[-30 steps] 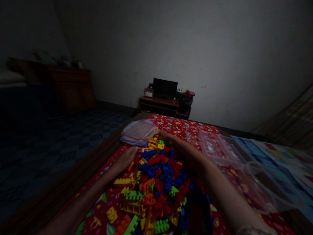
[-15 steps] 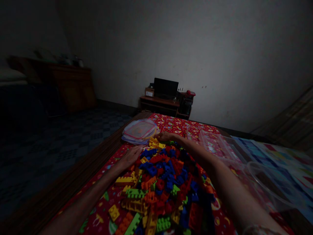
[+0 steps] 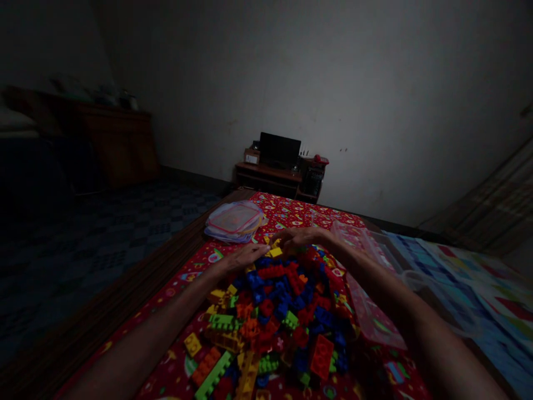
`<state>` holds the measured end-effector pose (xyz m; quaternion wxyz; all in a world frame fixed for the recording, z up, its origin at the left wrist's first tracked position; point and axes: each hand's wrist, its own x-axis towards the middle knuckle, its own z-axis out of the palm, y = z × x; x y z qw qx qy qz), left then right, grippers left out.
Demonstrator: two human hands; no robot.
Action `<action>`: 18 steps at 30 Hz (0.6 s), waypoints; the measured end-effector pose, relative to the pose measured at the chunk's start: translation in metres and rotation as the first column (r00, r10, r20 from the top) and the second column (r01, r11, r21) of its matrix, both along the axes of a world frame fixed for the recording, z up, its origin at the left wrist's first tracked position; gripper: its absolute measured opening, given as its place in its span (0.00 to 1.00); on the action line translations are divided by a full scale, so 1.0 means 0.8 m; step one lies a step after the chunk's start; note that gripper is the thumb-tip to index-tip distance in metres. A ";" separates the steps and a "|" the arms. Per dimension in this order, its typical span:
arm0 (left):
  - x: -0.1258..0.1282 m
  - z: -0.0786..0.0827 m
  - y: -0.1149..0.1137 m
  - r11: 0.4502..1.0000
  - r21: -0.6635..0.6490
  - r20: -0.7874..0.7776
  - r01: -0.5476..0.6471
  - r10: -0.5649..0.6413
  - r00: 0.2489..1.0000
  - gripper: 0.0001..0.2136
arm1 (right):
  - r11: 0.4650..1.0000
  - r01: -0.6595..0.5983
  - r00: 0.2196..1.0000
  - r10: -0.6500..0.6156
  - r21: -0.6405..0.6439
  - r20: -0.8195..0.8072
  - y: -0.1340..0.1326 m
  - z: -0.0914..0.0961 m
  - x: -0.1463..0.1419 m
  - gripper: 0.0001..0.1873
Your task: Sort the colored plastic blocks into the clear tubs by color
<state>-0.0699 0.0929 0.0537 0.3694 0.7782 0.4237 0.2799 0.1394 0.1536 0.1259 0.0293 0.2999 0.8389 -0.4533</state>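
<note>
A heap of toy building bricks (image 3: 270, 303) in red, blue, yellow, green and orange lies on the red patterned cloth (image 3: 287, 208). My left hand (image 3: 245, 257) rests at the heap's far left edge, fingers stretched out and together, holding nothing. Curved over the far end of the heap is my right hand (image 3: 297, 238), its fingers apart and pointing left. Yellow bricks (image 3: 275, 253) sit between the fingertips of both hands. Dim light hides whether the right fingertips touch them.
Stacked plastic lids (image 3: 235, 218) lie beyond my left hand. Clear plastic containers (image 3: 375, 322) stand along the right side, partly behind my right forearm. A monitor (image 3: 280, 150) stands on a desk by the wall. The wooden edge (image 3: 154, 261) borders the cloth on the left.
My left hand has moved right and a little forward along the heap. My right hand has come slightly right and nearer. The bricks at the far end are pushed closer together.
</note>
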 end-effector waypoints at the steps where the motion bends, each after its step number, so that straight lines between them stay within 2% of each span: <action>1: 0.009 0.007 -0.005 0.999 0.028 -0.026 0.033 -0.032 0.999 0.28 | 1.000 0.012 1.000 -0.012 0.002 -0.007 -0.001 0.007 0.011 0.23; 4: 0.035 0.026 -0.018 0.986 0.143 -0.035 0.082 -0.078 0.996 0.26 | 0.993 0.116 0.993 -0.115 0.032 -0.039 0.004 0.018 0.036 0.20; 6: 0.044 0.037 -0.024 0.974 0.194 -0.043 0.113 -0.107 0.993 0.26 | 0.974 0.199 0.979 -0.194 0.111 -0.059 0.009 0.013 0.043 0.19; 8: 0.037 0.043 -0.026 0.964 0.241 -0.047 0.113 -0.105 0.993 0.28 | 0.931 0.253 0.967 -0.247 0.262 -0.055 0.009 0.000 0.043 0.18; 10: 0.013 0.041 -0.028 0.961 0.271 -0.068 0.064 -0.048 0.997 0.30 | 0.887 0.225 0.968 -0.252 0.403 0.013 0.000 -0.015 0.040 0.19; 12: -0.027 0.029 -0.036 0.967 0.256 -0.123 -0.013 0.046 0.991 0.32 | 0.870 0.130 0.968 -0.214 0.475 0.128 -0.014 -0.027 0.037 0.21; 14: -0.073 0.005 -0.053 0.979 0.183 -0.210 -0.088 0.127 0.969 0.34 | 0.869 0.053 0.962 -0.176 0.491 0.207 -0.033 -0.031 0.038 0.24; 16: -0.113 -0.025 -0.079 0.981 0.140 -0.301 -0.136 0.173 0.938 0.37 | 0.860 0.049 0.962 -0.178 0.508 0.208 -0.054 -0.029 0.044 0.27; 18: -0.137 -0.054 -0.108 0.983 0.155 -0.344 -0.094 0.142 0.928 0.41 | 0.834 0.095 0.962 -0.217 0.544 0.164 -0.075 -0.023 0.056 0.29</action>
